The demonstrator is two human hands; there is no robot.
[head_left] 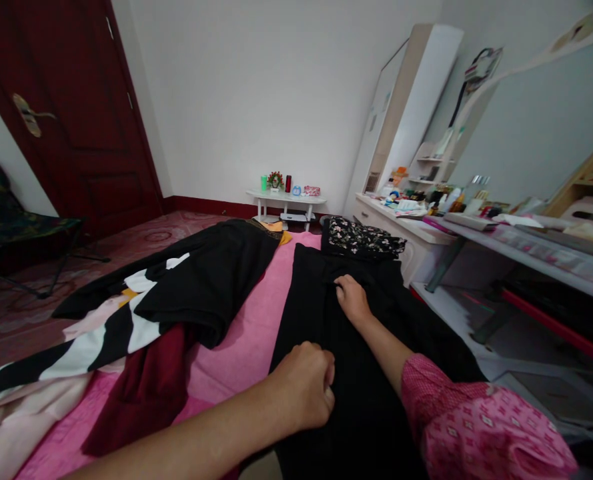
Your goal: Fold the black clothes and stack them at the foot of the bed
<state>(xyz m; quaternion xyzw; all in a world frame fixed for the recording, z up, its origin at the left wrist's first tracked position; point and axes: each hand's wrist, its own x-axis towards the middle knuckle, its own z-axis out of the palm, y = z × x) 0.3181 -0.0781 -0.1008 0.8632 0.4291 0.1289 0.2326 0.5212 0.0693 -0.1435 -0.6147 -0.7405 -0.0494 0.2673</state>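
The left hand (309,385), its fingers curled into a fist, rests on the matte black cloth garment (356,400), which lies lengthwise over the smooth pink bed cover (256,320); whether cloth is gripped inside the fist cannot be determined. The right hand (352,298), fingers bent, touches the same garment farther up, at a small fold, its grip likewise indeterminable. Just beyond lies a folded black floral-print fabric (359,238); to the left, a rumpled black garment (216,267) overlaps soft dark-red cloth (151,387).
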